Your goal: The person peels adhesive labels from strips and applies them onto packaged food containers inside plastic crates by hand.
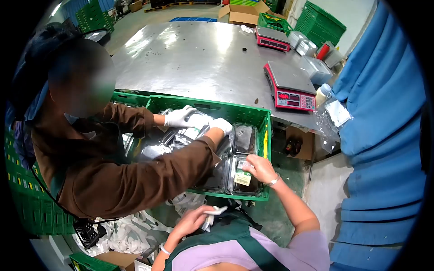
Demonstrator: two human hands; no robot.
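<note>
My right hand (262, 170) is over a clear plastic clamshell box (237, 189) with dark contents. Its fingers are bent and pressed together at a white, green and yellowish label (242, 177) on the lid. My left hand (193, 221), low in front of my apron, is closed around a white folded strip (216, 211) that looks like label backing. More clamshell boxes (244, 138) lie beside and behind the labelled one in a green crate (267, 149). A co-worker's white-gloved hands (180, 117) handle boxes farther left in the crate.
The co-worker's brown sleeve (158, 178) reaches across the crate from the left. Beyond it stands a metal table (199, 58) with two red scales (289, 88). A blue curtain (384, 135) hangs at right. White crumpled strips (129, 232) lie below left.
</note>
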